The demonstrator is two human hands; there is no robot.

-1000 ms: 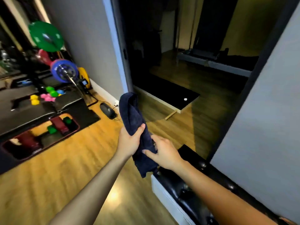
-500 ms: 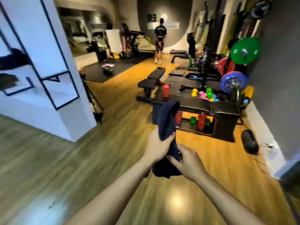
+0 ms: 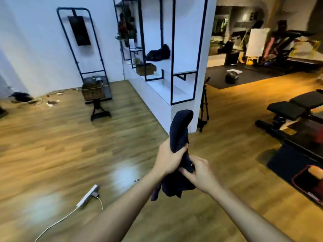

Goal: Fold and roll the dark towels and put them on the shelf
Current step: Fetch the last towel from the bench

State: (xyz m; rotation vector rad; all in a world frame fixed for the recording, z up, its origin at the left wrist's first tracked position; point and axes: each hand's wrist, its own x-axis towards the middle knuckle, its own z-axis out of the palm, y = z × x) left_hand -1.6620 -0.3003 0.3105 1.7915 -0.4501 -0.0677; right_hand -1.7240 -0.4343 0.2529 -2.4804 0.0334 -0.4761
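You held the dark towel (image 3: 180, 137) upright in front of you, out over the wooden floor (image 3: 70, 154), with both hands on it. Your left hand (image 3: 170, 158) was wrapped around the towel's middle — fingers curled round the far side, thumb closed across the near side — so the folded upper end stood up above the fist and bent over slightly at the top. Your right hand (image 3: 201, 173) sat just below and to the right of the left, touching the towel's lower part; its thumb and fingers were curled into the cloth and pinched it. The loose bottom edge hung down below both hands, partly behind the left forearm. The towel was in the air, touching nothing but your hands. Ahead stood the white shelf unit (image 3: 183, 70) with black metal frames, well apart from the towel; a dark heap (image 3: 158, 53) lay on one of its upper boards — too blurred to say whether it was another towel. A brown basket (image 3: 146, 69) sat on a lower board to the left of that. On the floor at lower left lay a white power strip (image 3: 87, 195) with its cable. A black workout bench (image 3: 286, 110) stood at right, and a kettlebell (image 3: 231, 77) rested on the dark mat beyond it.
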